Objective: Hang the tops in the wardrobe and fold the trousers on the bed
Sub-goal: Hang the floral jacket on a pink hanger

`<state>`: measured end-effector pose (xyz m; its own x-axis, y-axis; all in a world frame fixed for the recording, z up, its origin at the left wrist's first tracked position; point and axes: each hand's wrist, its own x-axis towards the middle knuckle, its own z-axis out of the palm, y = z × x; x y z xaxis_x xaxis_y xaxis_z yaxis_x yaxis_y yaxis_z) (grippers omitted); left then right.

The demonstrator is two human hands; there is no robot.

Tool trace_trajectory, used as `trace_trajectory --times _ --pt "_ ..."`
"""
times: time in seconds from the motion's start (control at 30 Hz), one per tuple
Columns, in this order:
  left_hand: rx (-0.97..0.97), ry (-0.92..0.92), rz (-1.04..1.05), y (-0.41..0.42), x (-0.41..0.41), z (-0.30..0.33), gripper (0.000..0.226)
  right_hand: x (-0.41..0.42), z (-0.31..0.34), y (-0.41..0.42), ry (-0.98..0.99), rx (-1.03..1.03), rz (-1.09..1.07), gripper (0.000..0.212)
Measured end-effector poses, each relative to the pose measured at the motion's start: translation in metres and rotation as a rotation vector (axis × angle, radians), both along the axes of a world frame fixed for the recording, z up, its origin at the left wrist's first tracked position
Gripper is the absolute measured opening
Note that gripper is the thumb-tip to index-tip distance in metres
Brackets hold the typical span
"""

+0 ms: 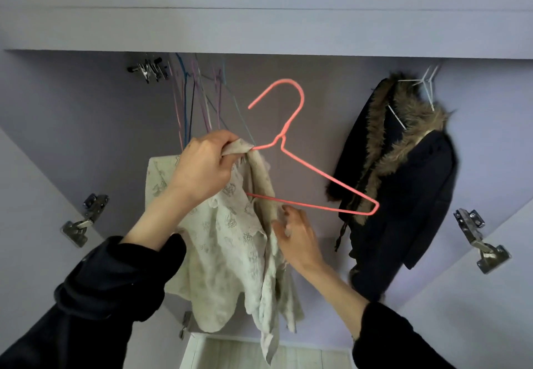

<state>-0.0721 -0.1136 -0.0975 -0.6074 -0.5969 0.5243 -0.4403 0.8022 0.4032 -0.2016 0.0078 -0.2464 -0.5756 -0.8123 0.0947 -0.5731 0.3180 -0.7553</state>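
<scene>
Beside the dark fur-collared coat (pixel 403 184), both hands' fingers (pixel 227 140) apparently gripping cream top (pixel 227 253) on pink hanger (pixel 326 178).

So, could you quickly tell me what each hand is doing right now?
Left hand: grips the cream top at the pink hanger.
Right hand: holds the top's edge.

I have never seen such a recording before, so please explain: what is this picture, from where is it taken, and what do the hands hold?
There is no machine here. A person wears a camera on the head, so you see their own two hands from above, in front of an open wardrobe. The left hand grips a pale top at one end of a pink hanger. The right hand holds the top lower down, by the hanger's bottom wire. The top is only partly on the hanger. Empty hangers hang at the left, a dark coat at the right.
</scene>
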Motion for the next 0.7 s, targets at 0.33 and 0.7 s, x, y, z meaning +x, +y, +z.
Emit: trace_trajectory --times 0.33,0.7 --pt "0.143 0.140 0.040 0.004 0.029 0.032 0.012 0.026 0.034 -0.058 0.125 -0.096 0.082 0.031" --pt "0.127 0.083 0.199 -0.040 0.078 0.018 0.012 -0.072 0.053 -0.035 0.184 -0.061 -0.191 0.028"
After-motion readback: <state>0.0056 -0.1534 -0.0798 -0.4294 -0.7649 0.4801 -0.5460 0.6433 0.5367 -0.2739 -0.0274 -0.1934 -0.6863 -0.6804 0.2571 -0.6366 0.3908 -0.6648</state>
